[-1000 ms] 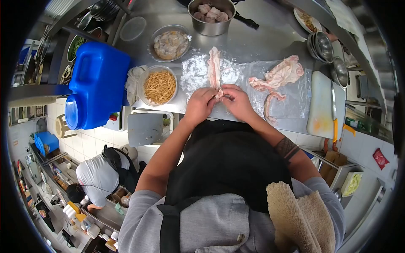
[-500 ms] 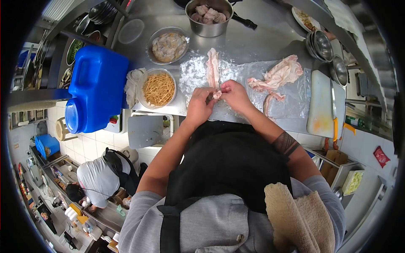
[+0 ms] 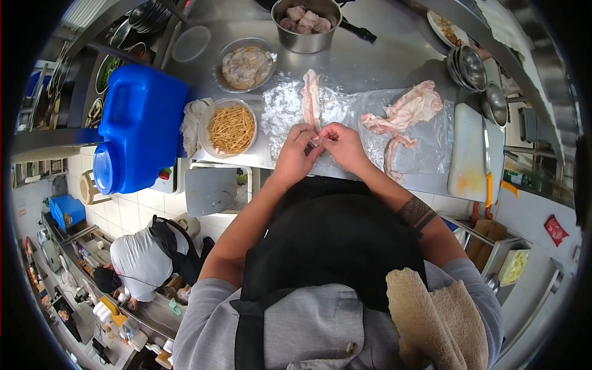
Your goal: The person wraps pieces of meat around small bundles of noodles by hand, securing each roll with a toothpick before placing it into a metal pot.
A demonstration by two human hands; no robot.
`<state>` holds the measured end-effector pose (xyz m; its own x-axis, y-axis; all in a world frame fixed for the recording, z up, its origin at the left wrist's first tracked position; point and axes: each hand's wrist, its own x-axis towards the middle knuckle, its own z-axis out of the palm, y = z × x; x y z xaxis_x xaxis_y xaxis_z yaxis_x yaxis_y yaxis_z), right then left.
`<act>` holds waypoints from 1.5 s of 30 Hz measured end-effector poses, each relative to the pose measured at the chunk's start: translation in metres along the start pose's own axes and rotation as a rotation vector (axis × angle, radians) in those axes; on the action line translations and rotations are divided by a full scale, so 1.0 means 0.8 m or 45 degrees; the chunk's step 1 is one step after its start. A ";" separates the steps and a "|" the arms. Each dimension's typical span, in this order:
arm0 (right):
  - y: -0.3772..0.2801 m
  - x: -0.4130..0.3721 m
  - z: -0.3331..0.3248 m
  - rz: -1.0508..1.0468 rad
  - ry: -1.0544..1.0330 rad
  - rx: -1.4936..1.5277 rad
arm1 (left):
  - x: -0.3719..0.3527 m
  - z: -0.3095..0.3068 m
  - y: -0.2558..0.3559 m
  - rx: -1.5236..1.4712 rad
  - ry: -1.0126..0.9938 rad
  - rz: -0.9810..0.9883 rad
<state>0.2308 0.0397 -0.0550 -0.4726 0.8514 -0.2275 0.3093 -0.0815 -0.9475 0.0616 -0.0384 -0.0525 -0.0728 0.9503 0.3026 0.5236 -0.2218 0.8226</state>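
My left hand (image 3: 296,155) and my right hand (image 3: 343,147) meet over the near edge of the worktop, fingertips pinched together on a small pale pink meat piece (image 3: 315,139), mostly hidden by the fingers. Just beyond them a long pale pink strip of fatty meat (image 3: 311,98) lies on a patch of white powder (image 3: 280,102). Right of my hands, a larger fatty meat sheet (image 3: 412,110) and a short curled strip (image 3: 398,148) rest on clear plastic (image 3: 425,154). To the left stands a tub of toothpicks (image 3: 231,129).
Behind are a metal bowl of pale raw pieces (image 3: 246,68) and a pot of meat bundles (image 3: 305,43). A blue jug (image 3: 145,117) stands left; a cutting board (image 3: 467,154) and knife (image 3: 487,148) lie right. Another person (image 3: 145,259) bends over a counter behind, lower left.
My fingers have drawn closer together over the small meat piece, which is now more covered. The strip and the bowls stay where they were.
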 end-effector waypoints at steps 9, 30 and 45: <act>-0.028 -0.018 -0.018 0.074 -0.070 -0.216 | -0.004 0.002 0.002 -0.006 0.055 -0.168; -0.020 0.007 -0.021 -0.695 0.084 -0.498 | 0.021 -0.006 -0.002 -0.034 -0.017 -0.410; -0.009 0.005 -0.015 -0.274 -0.038 -0.355 | 0.023 -0.008 -0.003 -0.216 0.028 -0.580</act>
<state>0.2368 0.0501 -0.0465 -0.5740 0.8179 -0.0396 0.4114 0.2462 -0.8775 0.0534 -0.0221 -0.0462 -0.2816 0.9546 -0.0975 0.2889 0.1812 0.9400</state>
